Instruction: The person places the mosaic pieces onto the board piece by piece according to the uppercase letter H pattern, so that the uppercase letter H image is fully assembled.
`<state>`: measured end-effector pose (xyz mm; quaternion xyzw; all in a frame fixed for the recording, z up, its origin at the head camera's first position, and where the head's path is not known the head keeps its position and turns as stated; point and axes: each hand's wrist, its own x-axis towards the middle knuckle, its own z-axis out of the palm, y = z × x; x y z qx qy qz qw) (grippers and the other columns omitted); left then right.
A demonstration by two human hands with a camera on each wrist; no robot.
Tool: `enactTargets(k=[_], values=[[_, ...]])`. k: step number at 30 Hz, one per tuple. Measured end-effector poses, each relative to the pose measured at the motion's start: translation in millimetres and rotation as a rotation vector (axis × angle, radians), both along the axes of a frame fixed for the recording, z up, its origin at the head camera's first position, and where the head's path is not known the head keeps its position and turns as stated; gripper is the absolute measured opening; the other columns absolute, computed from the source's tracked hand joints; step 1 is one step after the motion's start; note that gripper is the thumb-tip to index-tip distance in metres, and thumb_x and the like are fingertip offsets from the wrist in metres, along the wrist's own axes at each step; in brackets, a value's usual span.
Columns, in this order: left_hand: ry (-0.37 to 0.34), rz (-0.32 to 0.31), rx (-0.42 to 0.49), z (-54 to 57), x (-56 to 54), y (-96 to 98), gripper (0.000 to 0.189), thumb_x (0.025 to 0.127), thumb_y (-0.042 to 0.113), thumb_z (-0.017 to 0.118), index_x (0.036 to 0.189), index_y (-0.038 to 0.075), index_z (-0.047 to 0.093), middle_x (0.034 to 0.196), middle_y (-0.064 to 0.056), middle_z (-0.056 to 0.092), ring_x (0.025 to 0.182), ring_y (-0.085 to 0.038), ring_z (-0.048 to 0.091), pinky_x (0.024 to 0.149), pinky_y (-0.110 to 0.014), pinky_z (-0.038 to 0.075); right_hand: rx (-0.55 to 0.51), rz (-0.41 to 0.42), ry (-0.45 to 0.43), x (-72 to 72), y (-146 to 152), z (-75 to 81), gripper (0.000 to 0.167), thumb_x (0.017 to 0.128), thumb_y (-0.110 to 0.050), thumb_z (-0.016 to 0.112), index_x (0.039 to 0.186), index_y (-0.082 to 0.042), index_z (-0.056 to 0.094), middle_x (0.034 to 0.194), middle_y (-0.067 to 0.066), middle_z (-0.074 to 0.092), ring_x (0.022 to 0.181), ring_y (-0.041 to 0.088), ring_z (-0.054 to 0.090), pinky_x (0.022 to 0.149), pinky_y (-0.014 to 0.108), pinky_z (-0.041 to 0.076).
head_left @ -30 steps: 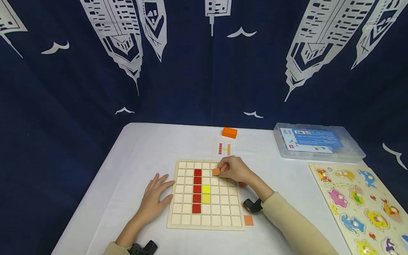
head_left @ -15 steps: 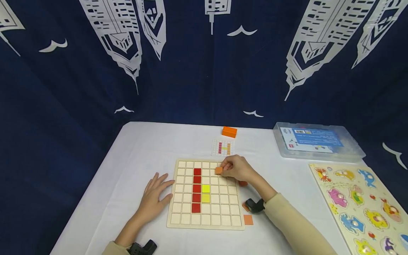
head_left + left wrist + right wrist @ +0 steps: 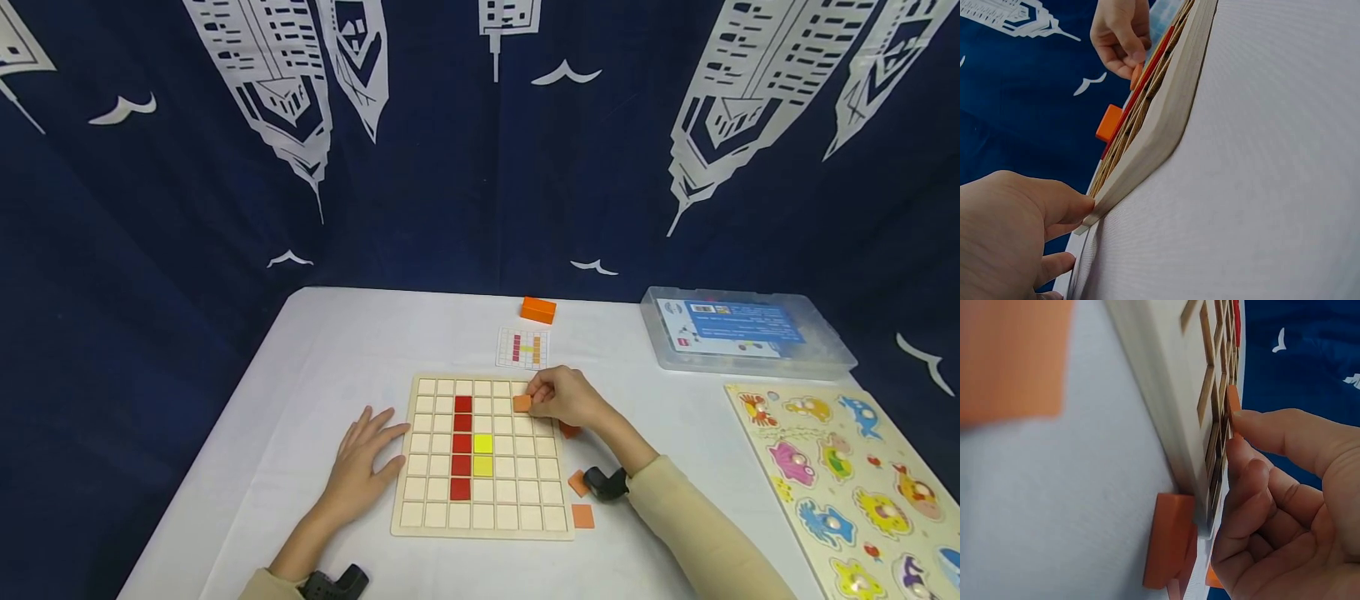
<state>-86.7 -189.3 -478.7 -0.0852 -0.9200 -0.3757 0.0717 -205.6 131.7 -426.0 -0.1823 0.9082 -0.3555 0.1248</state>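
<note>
My right hand [image 3: 566,397] pinches a small orange square tile [image 3: 521,403] between thumb and fingertips, over the upper right part of a wooden grid board [image 3: 423,516]. In the right wrist view the orange tile [image 3: 1233,403] stands edge-on, close to the grid. Five-high would describe no more than this: a column of several red tiles [image 3: 462,443] fills cells left of the board's middle, with two yellow tiles [image 3: 483,444] beside it. My left hand [image 3: 360,467] lies spread at the board's left edge; in its wrist view the thumb touches the board's rim [image 3: 1166,119].
Loose orange tiles [image 3: 582,517] and a reddish piece [image 3: 568,430] lie along the board's right side. Behind the board are a printed pattern card [image 3: 522,348] and an orange block [image 3: 538,311]. A clear plastic box [image 3: 825,350] and an animal puzzle board [image 3: 832,433] occupy the right.
My right hand has shifted slightly to the right with the orange tile, over the board's upper rows. The left hand has stayed in place.
</note>
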Motion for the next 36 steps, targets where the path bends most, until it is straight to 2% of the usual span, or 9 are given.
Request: enactTargets(k=[8,16,26,36], values=[[0.018,0.003,-0.001,-0.2,0.2,0.3,0.042,0.086,0.006,0.069,0.128,0.007,0.063,0.15,-0.021,0.043,0.147,-0.045,0.017,0.117,-0.063,0.008,0.015,0.012,0.005,0.7,-0.9,0.4,0.018,0.076,-0.003,0.079,0.09,-0.004,0.069,0.074,0.0,0.063,0.065,0.01,0.055,0.064,0.022,0.048],[0.017,-0.015,0.007,-1.3,-1.4,-0.5,0.043,0.086,0.006,0.068,0.128,0.007,0.062,0.15,-0.021,0.043,0.148,-0.045,0.016,0.117,-0.064,0.007,0.004,-0.025,-0.005,6.5,-0.5,8.1,0.022,0.077,-0.008,0.081,0.094,-0.004,0.069,0.071,0.0,0.062,0.063,0.011,0.053,0.063,0.022,0.045],[0.018,-0.01,-0.005,-1.6,-0.4,-2.3,0.043,0.087,0.007,0.068,0.129,0.007,0.062,0.15,-0.02,0.043,0.147,-0.045,0.017,0.117,-0.063,0.008,-0.108,-0.047,0.065,31.5,22.5,23.1,0.025,0.081,-0.009,0.076,0.104,0.0,0.069,0.075,0.001,0.061,0.066,0.014,0.051,0.053,0.021,0.042],[0.007,-0.011,-0.005,-1.6,-0.8,-1.7,0.043,0.087,0.007,0.068,0.129,0.009,0.062,0.151,-0.019,0.043,0.148,-0.044,0.017,0.118,-0.063,0.007,-0.17,-0.041,0.101,54.5,32.1,24.7,0.025,0.081,-0.003,0.074,0.105,0.0,0.068,0.074,-0.001,0.063,0.065,0.01,0.054,0.058,0.021,0.045]])
